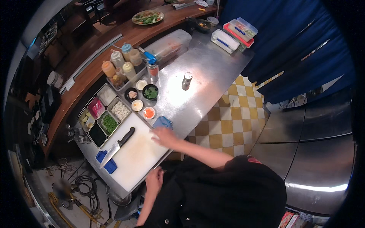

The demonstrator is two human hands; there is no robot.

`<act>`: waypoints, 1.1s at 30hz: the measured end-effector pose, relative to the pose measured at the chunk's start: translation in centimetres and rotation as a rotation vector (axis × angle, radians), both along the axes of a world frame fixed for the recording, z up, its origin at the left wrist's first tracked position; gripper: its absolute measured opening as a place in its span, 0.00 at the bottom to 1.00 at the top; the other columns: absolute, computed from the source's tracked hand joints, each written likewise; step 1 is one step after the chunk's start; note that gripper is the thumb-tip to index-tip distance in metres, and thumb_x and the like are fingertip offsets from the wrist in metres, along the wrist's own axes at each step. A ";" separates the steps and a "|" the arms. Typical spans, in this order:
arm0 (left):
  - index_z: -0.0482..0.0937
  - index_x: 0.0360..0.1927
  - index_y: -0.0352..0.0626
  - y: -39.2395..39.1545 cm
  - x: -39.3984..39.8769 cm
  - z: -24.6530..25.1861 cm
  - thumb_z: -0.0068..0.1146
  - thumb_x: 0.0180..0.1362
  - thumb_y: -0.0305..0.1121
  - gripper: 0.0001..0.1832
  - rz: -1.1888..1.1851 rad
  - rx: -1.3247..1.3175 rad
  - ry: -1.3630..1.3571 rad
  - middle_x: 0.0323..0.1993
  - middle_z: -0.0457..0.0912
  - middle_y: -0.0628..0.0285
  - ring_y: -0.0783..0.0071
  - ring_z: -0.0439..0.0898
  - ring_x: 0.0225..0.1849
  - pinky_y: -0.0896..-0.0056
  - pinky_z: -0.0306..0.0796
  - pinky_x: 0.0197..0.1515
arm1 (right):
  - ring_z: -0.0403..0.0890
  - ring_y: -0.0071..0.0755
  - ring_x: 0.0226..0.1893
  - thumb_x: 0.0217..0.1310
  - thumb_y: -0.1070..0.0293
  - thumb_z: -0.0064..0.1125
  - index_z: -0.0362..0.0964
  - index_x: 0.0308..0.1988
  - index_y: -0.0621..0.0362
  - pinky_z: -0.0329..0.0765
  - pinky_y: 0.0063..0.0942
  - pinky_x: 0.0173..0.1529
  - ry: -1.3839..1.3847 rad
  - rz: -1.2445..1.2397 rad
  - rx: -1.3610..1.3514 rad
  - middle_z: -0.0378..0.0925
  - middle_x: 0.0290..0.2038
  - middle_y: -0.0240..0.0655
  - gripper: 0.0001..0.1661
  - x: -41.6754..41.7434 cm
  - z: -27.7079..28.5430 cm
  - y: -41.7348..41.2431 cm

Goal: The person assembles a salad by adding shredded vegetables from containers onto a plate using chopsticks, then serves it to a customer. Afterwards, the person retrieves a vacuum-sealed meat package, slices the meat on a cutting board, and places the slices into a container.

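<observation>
A white cutting board lies at the near end of the steel table. My right hand reaches over its right edge, just below a folded blue cloth. Its fingertips are blurred, so whether it holds something small is unclear. Close to my body, my left hand is at the board's near edge with fingers curled; its grip is hidden. A chef's knife with a black handle lies across the board, its blade resting over a dark blue cloth. Small cups stand beyond, one with orange contents.
Left of the board sits a divided ingredient tray with chopped greens. Squeeze bottles fill a bin behind it, beside a blow torch. A pepper mill or shaker stands mid-table. Lidded containers occupy the far end; a salad plate rests on the wooden counter.
</observation>
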State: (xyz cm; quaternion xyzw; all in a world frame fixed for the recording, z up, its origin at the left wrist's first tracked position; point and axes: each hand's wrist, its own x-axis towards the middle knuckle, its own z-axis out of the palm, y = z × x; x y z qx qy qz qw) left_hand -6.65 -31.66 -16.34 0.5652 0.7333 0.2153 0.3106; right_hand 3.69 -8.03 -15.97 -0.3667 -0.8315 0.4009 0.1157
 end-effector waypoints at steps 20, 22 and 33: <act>0.75 0.61 0.36 22.1 8.2 -8.5 0.56 0.56 0.25 0.26 0.043 -0.013 0.677 0.62 0.73 0.48 0.46 0.76 0.56 0.54 0.77 0.55 | 0.79 0.57 0.49 0.46 0.59 0.77 0.71 0.59 0.53 0.79 0.48 0.50 0.198 -0.355 0.215 0.75 0.51 0.47 0.39 18.8 -2.4 32.2; 0.78 0.50 0.38 25.2 8.0 -7.2 0.53 0.59 0.26 0.15 0.150 -0.054 0.465 0.51 0.81 0.53 0.49 0.78 0.52 0.52 0.76 0.52 | 0.79 0.57 0.48 0.46 0.62 0.77 0.72 0.56 0.55 0.78 0.48 0.50 0.152 -0.023 0.175 0.74 0.50 0.48 0.36 18.6 -7.6 37.3; 0.80 0.49 0.36 24.1 20.2 -7.3 0.41 0.66 0.34 0.18 1.277 0.214 -0.829 0.42 0.81 0.64 0.73 0.76 0.45 0.65 0.72 0.49 | 0.85 0.50 0.37 0.47 0.57 0.78 0.71 0.54 0.57 0.80 0.40 0.43 0.304 0.953 -0.100 0.81 0.41 0.50 0.36 4.6 8.7 25.3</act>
